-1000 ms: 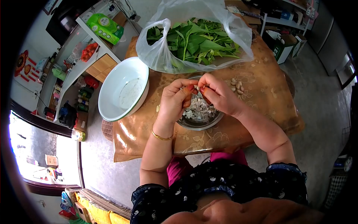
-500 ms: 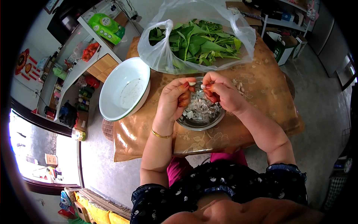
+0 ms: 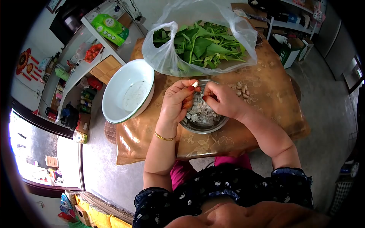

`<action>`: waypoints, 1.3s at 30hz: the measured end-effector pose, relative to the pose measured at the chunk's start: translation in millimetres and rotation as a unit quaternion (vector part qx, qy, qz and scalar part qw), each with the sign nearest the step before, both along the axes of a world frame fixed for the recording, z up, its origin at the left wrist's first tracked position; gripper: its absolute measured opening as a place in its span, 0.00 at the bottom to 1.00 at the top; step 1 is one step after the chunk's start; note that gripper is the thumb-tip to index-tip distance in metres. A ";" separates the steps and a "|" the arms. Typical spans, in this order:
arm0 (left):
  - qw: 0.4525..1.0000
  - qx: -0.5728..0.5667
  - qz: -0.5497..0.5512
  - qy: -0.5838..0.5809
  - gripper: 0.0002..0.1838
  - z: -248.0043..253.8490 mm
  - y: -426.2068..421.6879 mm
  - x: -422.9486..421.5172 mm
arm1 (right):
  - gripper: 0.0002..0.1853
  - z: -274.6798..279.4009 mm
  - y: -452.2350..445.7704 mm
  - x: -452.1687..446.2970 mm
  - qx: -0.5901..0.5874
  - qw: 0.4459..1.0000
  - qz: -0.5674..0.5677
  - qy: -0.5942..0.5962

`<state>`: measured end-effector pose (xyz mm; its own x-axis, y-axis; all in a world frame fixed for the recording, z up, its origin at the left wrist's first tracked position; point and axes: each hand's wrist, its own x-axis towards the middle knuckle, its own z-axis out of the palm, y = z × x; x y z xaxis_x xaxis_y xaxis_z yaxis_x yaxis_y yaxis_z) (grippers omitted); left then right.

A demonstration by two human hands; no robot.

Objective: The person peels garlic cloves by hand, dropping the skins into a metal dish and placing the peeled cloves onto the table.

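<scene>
A white garlic clove is pinched between the thumb and fingers of my left hand. Close beside it, my right hand has its thumb and fingers drawn together; whatever they hold, if anything, is hidden. Both hands are over a metal bowl that contains papery garlic skins. To the right of the bowl, several unpeeled garlic cloves lie on the table, partly behind my right hand.
The table has a shiny brown patterned cover. A white enamel basin stands at its left side. Toward the back lies a clear plastic bag of green leafy stems. Shelves stand beyond the basin.
My right hand has turned, its fingers curling down toward the bowl. The clove in my left hand now shows more of its white surface. More of the cloves on the table are visible.
</scene>
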<state>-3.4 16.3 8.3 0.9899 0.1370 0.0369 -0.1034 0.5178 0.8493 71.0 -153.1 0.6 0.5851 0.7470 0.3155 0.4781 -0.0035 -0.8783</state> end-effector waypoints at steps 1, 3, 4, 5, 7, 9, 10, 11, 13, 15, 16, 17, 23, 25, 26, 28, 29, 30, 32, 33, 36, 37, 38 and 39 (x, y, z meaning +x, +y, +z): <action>1.000 0.007 0.005 0.002 0.09 -0.1 -0.2 0.0 | 0.03 -2.3 1.5 0.4 0.011 1.000 -0.001 -0.005; 1.000 0.023 0.015 0.003 0.08 0.4 -1.2 0.1 | 0.03 0.7 -0.1 0.3 0.013 1.000 0.008 0.002; 0.999 0.032 0.020 0.003 0.08 0.2 -2.3 -0.4 | 0.03 1.5 -1.2 0.4 0.014 1.000 0.013 0.006; 0.999 0.041 0.025 0.003 0.08 0.1 -3.2 -0.7 | 0.03 -0.1 -1.0 1.6 0.020 1.000 0.011 -0.010; 0.997 0.070 0.033 -0.005 0.08 -5.9 -2.3 0.9 | 0.04 -4.2 0.6 5.2 0.030 0.999 0.008 -0.041; 0.994 0.101 0.047 -0.004 0.08 -7.9 -4.1 1.7 | 0.05 -0.8 1.4 4.3 0.041 0.999 0.008 -0.011; 0.991 0.118 0.057 -0.001 0.08 -7.3 -6.2 1.8 | 0.05 0.3 2.0 3.9 0.046 0.999 0.008 0.005; 0.989 0.134 0.067 0.004 0.09 -6.7 -7.7 1.7 | 0.05 -0.9 3.0 4.1 0.063 0.998 0.008 0.010; 0.983 0.168 0.073 0.002 0.08 -6.5 -9.4 1.4 | 0.05 -5.1 4.9 4.8 0.097 0.995 0.009 0.022; 0.976 0.201 0.079 0.002 0.08 -6.4 -12.0 1.3 | 0.04 1.2 1.7 2.7 0.083 0.995 0.001 0.048; 0.972 0.218 0.083 0.002 0.08 -6.2 -14.0 1.4 | 0.04 3.5 0.7 1.9 0.076 0.995 -0.002 0.061; 0.968 0.236 0.086 0.003 0.08 -6.4 -15.2 1.2 | 0.04 2.8 1.0 2.4 0.075 0.995 -0.006 0.063; 0.976 0.202 0.068 0.031 0.07 -4.4 -18.1 -0.9 | 0.04 2.3 1.0 2.0 0.072 0.996 -0.023 0.051; 0.989 0.126 0.059 0.046 0.07 -0.3 -18.4 -2.1 | 0.04 1.3 1.4 2.0 0.093 0.994 -0.016 0.054; 0.993 0.088 0.055 0.053 0.06 1.4 -18.1 -2.6 | 0.03 -0.7 2.2 2.0 0.099 0.994 -0.014 0.042; 0.997 0.056 0.038 0.048 0.07 2.5 -15.3 -3.9 | 0.02 -3.8 3.8 2.7 0.113 0.993 -0.010 0.015; 0.998 0.040 0.031 0.046 0.07 4.1 -13.3 -5.5 | 0.03 -1.4 2.9 2.3 0.097 0.995 -0.006 0.030; 0.997 0.052 0.043 0.038 0.07 9.0 -11.5 -8.4 | 0.03 1.3 1.5 1.3 0.081 0.996 -0.001 0.046; 0.994 0.080 0.064 0.025 0.07 20.7 -3.9 -16.1 | 0.04 3.3 -0.5 0.3 0.058 0.998 0.003 0.034; 0.993 0.092 0.080 0.009 0.07 23.9 0.5 -20.6 | 0.04 2.7 -1.7 0.8 0.052 0.999 0.002 0.007; 0.969 0.192 0.154 0.016 0.07 32.6 15.0 -42.2 | 0.06 -1.2 0.5 -0.1 0.033 0.998 -0.006 -0.050; 0.956 0.230 0.177 0.045 0.07 29.7 19.0 -48.5 | 0.07 -2.2 1.7 0.1 0.027 0.997 -0.011 -0.066; 0.940 0.268 0.198 0.074 0.08 25.2 22.5 -54.0 | 0.07 -3.4 2.3 0.6 0.029 0.997 0.000 -0.069; 0.921 0.306 0.217 0.102 0.08 19.4 27.3 -58.8 | 0.07 -4.6 2.6 1.9 0.031 0.997 0.009 -0.072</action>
